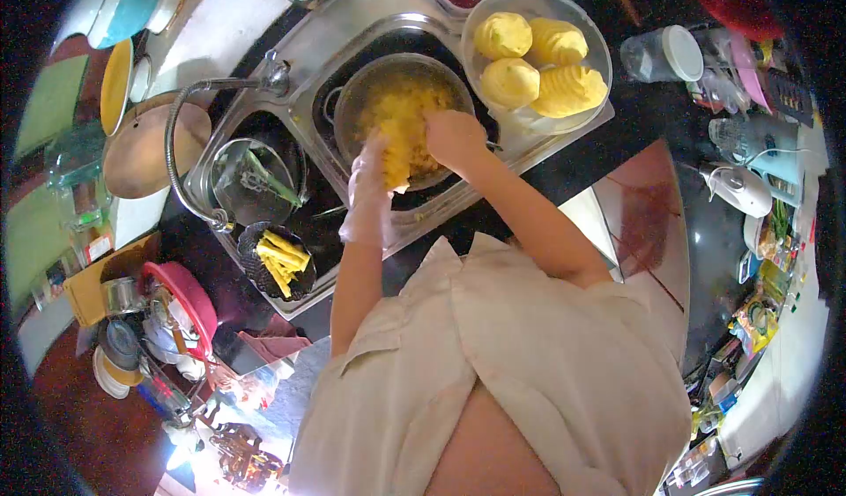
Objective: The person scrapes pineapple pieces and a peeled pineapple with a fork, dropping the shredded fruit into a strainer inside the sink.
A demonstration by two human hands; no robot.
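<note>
My left hand (372, 174), in a clear plastic glove, is wrapped round a peeled yellow pineapple (396, 163) held over a metal pot (348, 80). The pot sits in the sink basin and holds many yellow pieces (397, 99). Bare and curled, my right hand (454, 137) is at the pot's right side beside the pineapple; whatever its fingers hold is hidden. To the upper right, a round clear container (599, 42) holds several peeled pineapples (568, 89).
A curved faucet (176, 135) arches over the left basin, where a clear bowl (238, 188) stands. A black basket (256, 271) with yellow strips (282, 258) is at the sink's lower left. Further left lies a red basin (189, 298). A lidded jar (661, 54) stands right.
</note>
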